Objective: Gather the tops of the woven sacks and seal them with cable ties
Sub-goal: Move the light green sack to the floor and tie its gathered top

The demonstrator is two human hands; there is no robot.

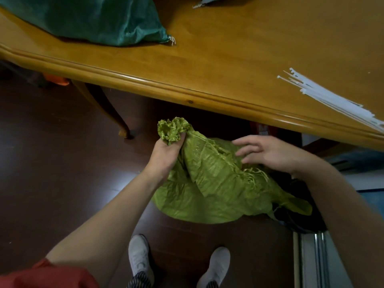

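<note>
Head: left hand (166, 154) grips 1 lime sack (209, 183), right hand (272, 154) splayed; 1 green sack (93, 19).

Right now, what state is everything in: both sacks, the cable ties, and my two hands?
light green sack: on the floor, top partly bunched, not tied.
left hand: grips the bunched top.
right hand: open, fingers spread over the loose edge.
dark green sack: lying on the table, end closed with something white.
cable ties: loose bundle on the table, unused.
</note>
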